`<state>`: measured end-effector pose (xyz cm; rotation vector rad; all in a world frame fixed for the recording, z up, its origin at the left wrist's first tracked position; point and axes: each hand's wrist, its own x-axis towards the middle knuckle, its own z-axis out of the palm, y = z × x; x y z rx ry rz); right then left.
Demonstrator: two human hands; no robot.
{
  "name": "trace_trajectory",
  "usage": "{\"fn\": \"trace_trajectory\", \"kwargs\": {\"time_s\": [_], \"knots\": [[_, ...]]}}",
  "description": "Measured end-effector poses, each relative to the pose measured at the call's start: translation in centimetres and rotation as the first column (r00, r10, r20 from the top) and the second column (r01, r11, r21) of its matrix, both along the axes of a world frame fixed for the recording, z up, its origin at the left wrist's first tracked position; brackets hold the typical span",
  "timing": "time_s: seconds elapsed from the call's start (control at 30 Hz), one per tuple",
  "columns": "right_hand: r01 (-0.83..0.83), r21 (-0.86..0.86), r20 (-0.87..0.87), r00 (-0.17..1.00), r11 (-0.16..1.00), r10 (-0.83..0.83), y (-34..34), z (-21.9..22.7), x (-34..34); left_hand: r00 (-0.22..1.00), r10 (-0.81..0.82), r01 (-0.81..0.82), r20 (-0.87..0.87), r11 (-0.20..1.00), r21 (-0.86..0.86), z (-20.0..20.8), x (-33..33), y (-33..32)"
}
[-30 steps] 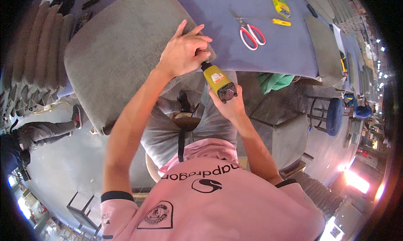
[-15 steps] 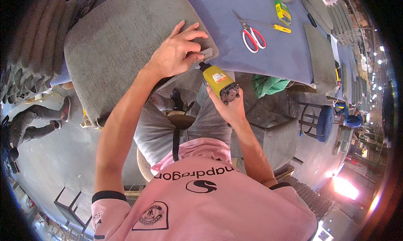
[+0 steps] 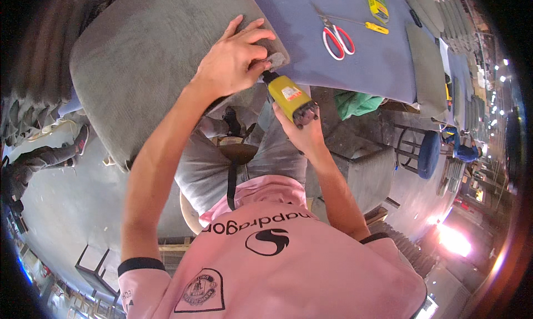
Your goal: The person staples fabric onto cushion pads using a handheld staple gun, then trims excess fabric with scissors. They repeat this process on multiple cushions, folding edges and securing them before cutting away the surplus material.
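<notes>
A large grey upholstered panel (image 3: 150,52) lies partly over the table's near edge. My left hand (image 3: 230,63) rests on its right corner, thumb and forefinger pinching a small grey fabric flap (image 3: 275,59) while the other fingers stretch out over the cloth. From below, my right hand (image 3: 302,131) grips a yellow staple gun (image 3: 288,94) with a black nose and black end cap. Its nose is at the corner beside my left thumb; whether it touches the fabric cannot be made out. The tool's handle is mostly hidden by its body and my hand.
On the blue table cover (image 3: 311,47) lie red-and-white scissors (image 3: 337,41), a yellow-handled screwdriver (image 3: 376,28) and a green-yellow box (image 3: 377,7). Grey panels (image 3: 425,69) stand along the right. A green cloth (image 3: 355,104) hangs below the edge, near a blue stool (image 3: 429,154). Another person's legs (image 3: 47,158) show left.
Both hands and the staple gun have shifted slightly up in the picture. The tool's nose stays by the panel corner, and the left-hand pinch continues. The view has tilted a little.
</notes>
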<state>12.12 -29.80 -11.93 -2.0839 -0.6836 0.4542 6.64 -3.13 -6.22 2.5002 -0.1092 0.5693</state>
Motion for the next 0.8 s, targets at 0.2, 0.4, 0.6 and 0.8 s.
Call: {"fn": "trace_trajectory", "kwargs": {"time_s": [0.2, 0.4, 0.6, 0.8], "knots": [[0.033, 0.014, -0.273, 0.962, 0.999, -0.028, 0.0, 5.2, -0.2, 0.995, -0.083, 0.089, -0.046, 0.987, 0.137, 1.8, -2.1, 1.7], [0.037, -0.051, -0.306, 0.951, 0.998, -0.05, 0.4, 6.1, -0.9, 1.0, -0.006, 0.005, 0.013, 1.0, 0.016, 0.7, -2.6, 1.3], [-0.065, -0.166, -0.135, 0.99, 0.984, 0.042, 0.1, 3.6, -0.9, 0.998, 0.034, -0.03, 0.049, 0.996, -0.082, 0.2, -2.5, 0.7], [-0.04, -0.078, -0.34, 0.941, 0.996, 0.011, 0.9, 3.1, -0.2, 0.996, 0.072, -0.071, 0.051, 0.997, -0.022, -0.2, -2.2, 0.7]]}}
